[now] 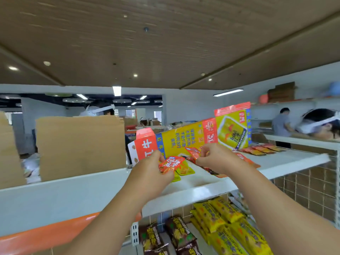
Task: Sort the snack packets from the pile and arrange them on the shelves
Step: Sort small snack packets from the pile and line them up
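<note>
An orange-red packet (171, 164) with white lettering was in the left hand (150, 169), a red packet (193, 152) in the right hand (219, 159). Behind the hands, a yellow, red and blue carton (193, 138) stood on a white shelf (287, 159). Below lay yellow packets (220, 215) and dark brown packets (177, 231).

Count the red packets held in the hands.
2. The left hand pinches one red packet; the right hand pinches a second red packet, both over the top shelf. Others may hide behind the hands.

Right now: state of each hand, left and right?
Left hand: fingers grip an orange snack packet.
Right hand: fingers pinch a red snack packet.
</note>
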The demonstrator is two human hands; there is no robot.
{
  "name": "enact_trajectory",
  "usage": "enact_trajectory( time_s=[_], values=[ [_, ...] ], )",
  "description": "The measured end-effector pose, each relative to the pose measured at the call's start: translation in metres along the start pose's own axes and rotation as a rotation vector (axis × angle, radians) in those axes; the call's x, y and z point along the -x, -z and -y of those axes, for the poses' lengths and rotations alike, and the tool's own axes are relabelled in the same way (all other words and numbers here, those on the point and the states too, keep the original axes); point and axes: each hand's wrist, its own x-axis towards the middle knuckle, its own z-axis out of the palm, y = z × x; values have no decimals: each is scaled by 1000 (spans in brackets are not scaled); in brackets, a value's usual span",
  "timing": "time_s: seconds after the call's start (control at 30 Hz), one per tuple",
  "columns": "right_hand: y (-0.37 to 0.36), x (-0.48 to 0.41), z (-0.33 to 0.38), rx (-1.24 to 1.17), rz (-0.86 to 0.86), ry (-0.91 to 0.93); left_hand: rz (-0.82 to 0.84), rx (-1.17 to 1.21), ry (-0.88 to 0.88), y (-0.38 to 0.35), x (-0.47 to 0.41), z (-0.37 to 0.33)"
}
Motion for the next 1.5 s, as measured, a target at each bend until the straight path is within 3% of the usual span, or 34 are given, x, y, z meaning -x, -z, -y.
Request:
enact_trajectory(
  time_s=[0.23, 0.6, 0.9, 1.2, 1.5],
  values=[
    [33, -13, -68, 49, -95, -91, 90, 1, -104, -54, -32, -37],
    [62, -79, -111, 88, -172, -88, 256, -141, -361, -82, -114, -59],
    [59, -144, -132, 88, -117, -47, 296, -181, -411, -92, -157, -63],
    [48, -191, -170, 41, 15, 68, 272, -173, -224, -126, -156, -74],
    [56, -242, -202, 79, 170, 309, -85, -104, 263, -196, -116, -124]
  ],
)
